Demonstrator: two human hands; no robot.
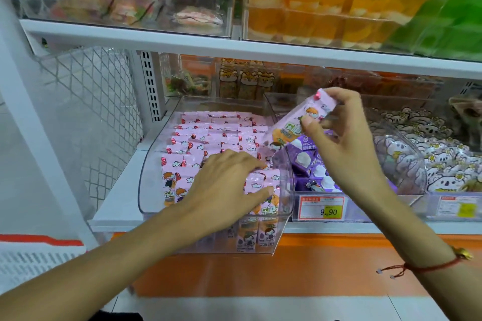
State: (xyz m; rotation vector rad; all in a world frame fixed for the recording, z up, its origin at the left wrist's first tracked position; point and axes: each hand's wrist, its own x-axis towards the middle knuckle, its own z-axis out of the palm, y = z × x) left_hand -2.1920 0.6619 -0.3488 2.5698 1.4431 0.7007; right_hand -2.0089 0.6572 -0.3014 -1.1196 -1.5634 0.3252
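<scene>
right grip (347, 143): thumb and fingers pinch pink packet (294, 125) above clear bin (142, 180) wall | left grip (224, 182): flat, pressing packed rows (208, 135) | handling: light, soft, probably slippery film; hold by edges

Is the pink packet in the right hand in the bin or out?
Out: right hand pinches the pink packet, tilted, over the bin's right wall.

One pink packet (289, 128), printed with a cartoon child and orange lettering, hung tilted just right of centre, its top end up and to the right, pinched in the right hand (347, 143). Lower left of it, matching packets (208, 133) stood in tight rows in a clear bin (142, 177), and the left hand (224, 185) rested on the front rows.
</scene>
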